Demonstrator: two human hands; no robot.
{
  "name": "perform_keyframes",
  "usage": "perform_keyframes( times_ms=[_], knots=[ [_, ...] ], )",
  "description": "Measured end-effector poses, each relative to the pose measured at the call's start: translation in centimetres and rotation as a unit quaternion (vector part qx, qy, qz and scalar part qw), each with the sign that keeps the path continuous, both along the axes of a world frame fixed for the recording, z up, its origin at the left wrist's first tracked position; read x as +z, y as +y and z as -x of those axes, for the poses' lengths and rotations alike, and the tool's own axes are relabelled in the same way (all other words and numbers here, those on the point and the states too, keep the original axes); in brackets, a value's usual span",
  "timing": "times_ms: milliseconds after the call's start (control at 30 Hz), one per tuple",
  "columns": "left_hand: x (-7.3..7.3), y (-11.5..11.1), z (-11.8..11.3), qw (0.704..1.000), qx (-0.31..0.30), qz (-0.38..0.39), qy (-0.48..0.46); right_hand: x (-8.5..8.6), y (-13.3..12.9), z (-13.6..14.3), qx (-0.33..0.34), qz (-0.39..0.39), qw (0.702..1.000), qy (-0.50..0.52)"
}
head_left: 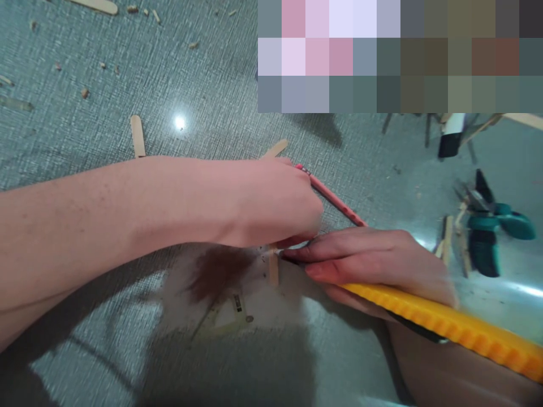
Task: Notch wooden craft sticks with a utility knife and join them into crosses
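My left hand [288, 200] reaches across from the left with its fingers curled down, and most of the fingertips are hidden. The end of a wooden craft stick [274, 268] pokes out below it. Another rounded stick end [278, 148] shows above the knuckles. In my right hand [377, 257] is a yellow utility knife [445, 319], its handle running back to the lower right and its front close to the lower stick. A thin pink rod [335, 198], like a pencil, slants between the two hands.
A translucent sheet [182, 316] with a printed label lies under the hands. Teal-handled pliers [483, 237] rest at the right beside wooden pieces. Another craft stick [138, 135] sticks out behind my left forearm. Wood scraps [85, 93] are scattered at the upper left.
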State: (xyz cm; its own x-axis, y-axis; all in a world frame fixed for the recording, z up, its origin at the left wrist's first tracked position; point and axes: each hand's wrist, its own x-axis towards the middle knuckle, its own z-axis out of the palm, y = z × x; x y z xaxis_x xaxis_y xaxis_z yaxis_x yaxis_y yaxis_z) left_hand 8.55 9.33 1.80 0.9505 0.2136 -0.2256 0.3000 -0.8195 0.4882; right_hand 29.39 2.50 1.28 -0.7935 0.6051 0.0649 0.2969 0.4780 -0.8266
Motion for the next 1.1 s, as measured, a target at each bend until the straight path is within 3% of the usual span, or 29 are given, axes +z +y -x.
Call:
perform_keyframes(
  times_ms=[267,533,800,1000,1100],
  knots=[
    [0.7,0.5,0.0,0.999,-0.020,0.040,0.030,-0.4,-0.4,0.3,-0.014,-0.036,0.999,0.028],
    [0.4,0.0,0.3,1.000,-0.008,-0.001,0.007,-0.4,-0.3,0.5,-0.003,-0.045,0.998,0.040],
    [-0.5,0.4,0.8,0.999,-0.016,0.010,-0.036,-0.3,-0.9,0.2,-0.077,-0.033,0.995,0.046],
    [-0.1,0.6,1.5,0.995,0.068,0.014,-0.078,-0.1,-0.5,0.4,-0.075,0.005,0.995,0.062],
    [-0.5,0.6,1.4,0.997,0.039,0.030,-0.066,-0.1,-0.4,0.5,-0.067,-0.003,0.996,0.057]
  ],
)
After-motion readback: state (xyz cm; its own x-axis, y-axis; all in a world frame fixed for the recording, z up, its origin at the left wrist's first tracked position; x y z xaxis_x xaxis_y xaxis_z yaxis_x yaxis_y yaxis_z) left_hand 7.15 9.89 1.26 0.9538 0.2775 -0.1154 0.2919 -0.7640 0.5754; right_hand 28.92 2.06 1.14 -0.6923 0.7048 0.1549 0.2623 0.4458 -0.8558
